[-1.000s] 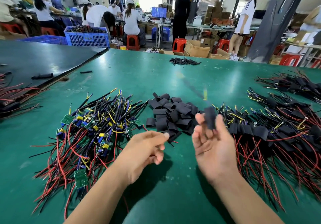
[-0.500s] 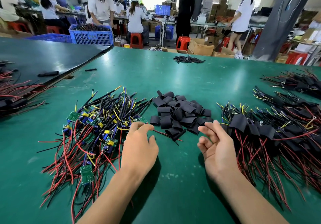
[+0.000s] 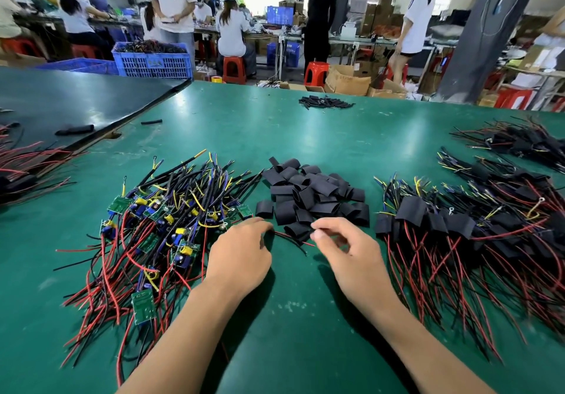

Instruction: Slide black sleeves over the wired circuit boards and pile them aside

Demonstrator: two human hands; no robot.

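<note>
A heap of bare green circuit boards with red, black and yellow wires [image 3: 159,225] lies at left on the green table [image 3: 305,317]. Loose black sleeves [image 3: 312,192] are piled in the middle. Sleeved boards [image 3: 458,228] are heaped at right. My left hand [image 3: 241,259] lies palm down at the bare heap's right edge, fingertips curled onto a red and black wire pair [image 3: 290,240]. My right hand [image 3: 348,250] is at the sleeve pile's near edge, thumb and forefinger pinching a black sleeve [image 3: 298,230].
A second heap of sleeved boards [image 3: 519,143] lies far right. A small pile of black pieces [image 3: 325,102] sits near the far edge. A black mat [image 3: 76,100] and red wires [image 3: 24,164] are at left. Beyond stand a blue crate [image 3: 153,60], stools and several people.
A sleeved board left my right hand for the right heap. That hand then swung left to the sleeve pile and closed on a sleeve. My left hand dropped onto the bare heap's edge.
</note>
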